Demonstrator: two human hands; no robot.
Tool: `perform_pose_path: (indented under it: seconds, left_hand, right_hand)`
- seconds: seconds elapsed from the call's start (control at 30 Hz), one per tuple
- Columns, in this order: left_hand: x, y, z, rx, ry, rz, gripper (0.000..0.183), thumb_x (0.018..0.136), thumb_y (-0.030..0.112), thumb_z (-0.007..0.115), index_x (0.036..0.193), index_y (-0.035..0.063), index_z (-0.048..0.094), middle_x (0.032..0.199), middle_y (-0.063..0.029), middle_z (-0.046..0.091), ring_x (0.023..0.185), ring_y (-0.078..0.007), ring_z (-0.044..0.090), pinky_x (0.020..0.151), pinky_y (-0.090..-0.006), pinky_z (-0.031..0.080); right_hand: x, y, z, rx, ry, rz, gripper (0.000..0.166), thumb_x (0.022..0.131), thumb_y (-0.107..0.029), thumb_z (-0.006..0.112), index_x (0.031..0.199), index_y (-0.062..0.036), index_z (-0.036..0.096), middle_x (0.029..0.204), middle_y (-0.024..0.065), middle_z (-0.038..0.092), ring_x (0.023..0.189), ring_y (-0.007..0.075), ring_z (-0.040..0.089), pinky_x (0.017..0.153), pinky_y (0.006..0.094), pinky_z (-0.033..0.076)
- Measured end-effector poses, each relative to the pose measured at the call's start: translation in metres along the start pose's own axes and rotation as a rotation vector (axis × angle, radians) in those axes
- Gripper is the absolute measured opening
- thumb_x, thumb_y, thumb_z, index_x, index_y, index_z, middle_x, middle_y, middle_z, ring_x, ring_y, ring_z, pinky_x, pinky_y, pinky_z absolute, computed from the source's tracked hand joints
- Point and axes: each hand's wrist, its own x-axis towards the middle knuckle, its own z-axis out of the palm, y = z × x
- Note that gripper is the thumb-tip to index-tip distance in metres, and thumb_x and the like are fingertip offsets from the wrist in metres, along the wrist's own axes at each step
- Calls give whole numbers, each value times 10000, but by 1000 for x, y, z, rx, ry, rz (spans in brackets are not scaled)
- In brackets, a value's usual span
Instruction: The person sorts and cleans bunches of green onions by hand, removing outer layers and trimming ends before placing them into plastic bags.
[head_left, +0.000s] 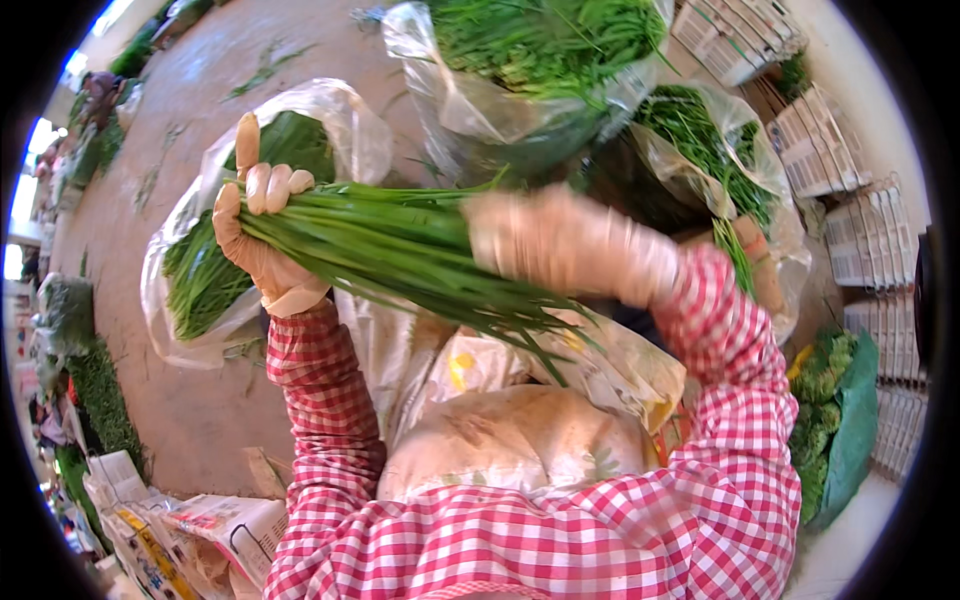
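Observation:
My gloved left hand (253, 246) grips one end of a bundle of long, flat green leaves (375, 232), possibly garlic chives, with the thumb or a finger sticking up. The leaves stretch right, their loose tips hanging over my lap. My right hand (562, 244), also gloved, is blurred by motion and lies across the middle of the bundle; whether its fingers close on the leaves is unclear. Below my left hand, a clear plastic bag (360, 127) holds more cut greens (202, 281). A stained apron or sacking (510, 427) covers my lap.
Ahead, a large plastic bag (416, 37) is full of greens (547, 41); another open bag of greens (694, 124) stands right. White crates (817, 142) line the wall. Leafy greens lie by a green sheet (847, 435). Printed paper (225, 517) sits lower left. Stray leaves (266, 71) litter the floor.

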Motion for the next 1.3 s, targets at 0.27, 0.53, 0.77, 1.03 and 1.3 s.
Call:
perform_pose_path:
  seconds: [0.27,0.53,0.77,1.03,1.3]
  left_hand:
    - [23,22,16,43,-260,79,475,882,135,441,1312,-54,369,539,81,284,512,-39,292,588,-225,267]
    - [40,6,39,200,-473,58,209,869,154,465,977,16,579,520,74,330,480,-58,301,563,-251,267]
    - [35,-31,59,96,-216,103,194,816,113,511,665,129,389,574,64,365,626,-67,384,683,-253,321]
    - [51,-37,33,-20,-508,5,275,780,219,491,564,146,337,512,49,353,581,-102,334,568,-260,270]
    - [50,-44,37,70,-625,-20,260,764,231,490,551,118,392,471,18,391,524,-123,363,523,-273,272]
  right_hand:
    - [-92,67,-2,-88,150,500,455,849,-340,602,1134,14,565,943,171,646,917,218,614,831,321,452]
    - [-82,18,-9,335,740,238,340,856,-196,625,1119,13,574,802,45,645,727,58,545,689,218,453]
    - [-76,-26,-11,488,811,27,324,893,-162,565,1151,33,546,935,85,659,902,107,601,818,237,462]
    - [-69,-53,-11,404,937,-88,305,908,-203,548,1112,22,572,883,87,666,831,102,603,755,218,452]
    - [-39,-74,-12,381,854,-129,236,879,-144,590,1029,38,601,867,73,658,786,90,614,707,212,492]
